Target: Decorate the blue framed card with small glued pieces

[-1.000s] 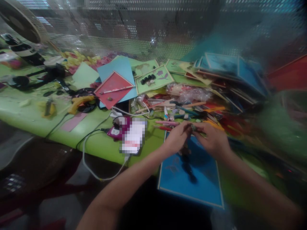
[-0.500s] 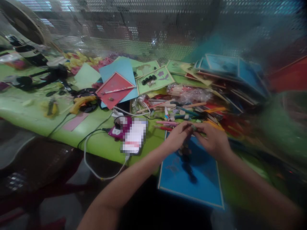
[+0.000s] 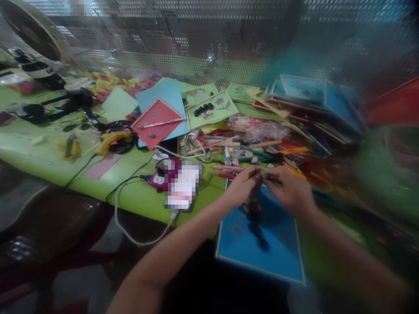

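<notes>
A small greenish-grey piece (image 3: 264,174) is pinched between the fingertips of my left hand (image 3: 244,185) and my right hand (image 3: 291,189). Both hands are closed, their fingertips nearly meeting above the top of a blue board (image 3: 262,257) with a pale border. On that board lie dark, rounded pieces (image 3: 258,235) in a line, with some brownish ones (image 3: 252,206) above them. A faint drawn shape shows on its left part. My fingers and their shadow hide the board's upper edge in part.
Left of the board are a phone (image 3: 183,187) with a white cable and a purple power strip (image 3: 163,174). Behind lie pens (image 3: 227,168), a red board (image 3: 157,124), a green board (image 3: 212,109) and stacked blue boards (image 3: 304,89). A yellow glue gun (image 3: 109,141) rests farther left.
</notes>
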### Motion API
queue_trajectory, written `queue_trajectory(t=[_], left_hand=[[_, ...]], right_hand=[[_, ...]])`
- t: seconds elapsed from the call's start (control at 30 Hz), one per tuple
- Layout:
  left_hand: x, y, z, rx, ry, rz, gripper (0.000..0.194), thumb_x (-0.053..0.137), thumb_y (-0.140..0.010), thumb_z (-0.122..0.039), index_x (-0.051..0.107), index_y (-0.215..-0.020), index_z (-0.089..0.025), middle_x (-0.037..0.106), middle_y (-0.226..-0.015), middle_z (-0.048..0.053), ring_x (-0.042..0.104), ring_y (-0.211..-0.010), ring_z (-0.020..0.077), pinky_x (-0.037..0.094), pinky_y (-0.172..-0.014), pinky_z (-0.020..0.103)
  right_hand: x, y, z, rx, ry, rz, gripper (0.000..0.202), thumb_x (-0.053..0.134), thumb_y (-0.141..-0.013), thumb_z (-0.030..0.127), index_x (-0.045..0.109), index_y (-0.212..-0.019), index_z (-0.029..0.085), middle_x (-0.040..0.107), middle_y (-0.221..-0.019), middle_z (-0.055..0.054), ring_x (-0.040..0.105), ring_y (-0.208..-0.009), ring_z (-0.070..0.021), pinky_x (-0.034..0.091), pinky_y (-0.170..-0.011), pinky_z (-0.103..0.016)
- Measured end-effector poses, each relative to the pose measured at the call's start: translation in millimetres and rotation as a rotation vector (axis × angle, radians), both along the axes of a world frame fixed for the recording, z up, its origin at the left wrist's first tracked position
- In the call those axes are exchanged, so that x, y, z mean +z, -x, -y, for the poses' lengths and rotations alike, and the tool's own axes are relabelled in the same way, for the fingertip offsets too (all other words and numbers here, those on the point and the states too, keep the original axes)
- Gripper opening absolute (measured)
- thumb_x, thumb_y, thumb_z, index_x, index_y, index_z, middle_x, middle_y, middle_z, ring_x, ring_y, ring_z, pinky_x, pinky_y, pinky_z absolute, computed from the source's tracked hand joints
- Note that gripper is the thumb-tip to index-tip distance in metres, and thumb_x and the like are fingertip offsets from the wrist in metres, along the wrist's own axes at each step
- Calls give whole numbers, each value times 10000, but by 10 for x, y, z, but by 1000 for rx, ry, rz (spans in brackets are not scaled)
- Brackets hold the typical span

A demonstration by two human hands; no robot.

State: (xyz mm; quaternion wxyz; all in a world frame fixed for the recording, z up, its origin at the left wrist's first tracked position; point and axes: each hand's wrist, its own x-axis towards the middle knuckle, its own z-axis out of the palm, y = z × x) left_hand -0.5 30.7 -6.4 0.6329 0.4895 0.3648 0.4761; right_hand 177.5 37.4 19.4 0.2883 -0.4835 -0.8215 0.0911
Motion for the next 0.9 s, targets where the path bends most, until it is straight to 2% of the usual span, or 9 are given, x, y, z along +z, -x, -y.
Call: queue_trajectory(t=[0.33,0.53,0.77,0.9], left_hand=[[19,-5,7,-12,30,51,246,623,-946,-403,572,-983,-166,477,-684,-44,449,-604,97,359,-577,233],[-15,-12,-17,-19,43,81,275,649,-921,-420,573,-970,-161,472,-664,-46,433,-589,94,337,-576,239],[-20,-8,-5,-9,3,24,221,590,-950,-365,585,-1011,-153,481,-699,-35,440,-624,99,354,-600,241],[7,17,6,-11,-43,-94,221,541,-988,-375,577,-1045,-165,514,-744,-20,479,-667,114,400,-635,244]], right_hand=[[-12,13,10,-9,-1,93,277,583,-954,340,748,-1145,225,817,-980,-79,775,-843,-264,546,-662,-324],[-21,12,10,-3,-27,64,262,587,-951,332,746,-1136,238,815,-984,-73,771,-863,-259,558,-683,-325],[-2,6,9,-2,40,-76,233,631,-936,341,736,-1121,248,817,-957,-59,789,-858,-272,600,-680,-348],[-35,-20,-1,3,73,-110,254,640,-932,341,728,-1147,240,813,-1005,-70,793,-885,-279,614,-700,-365]])
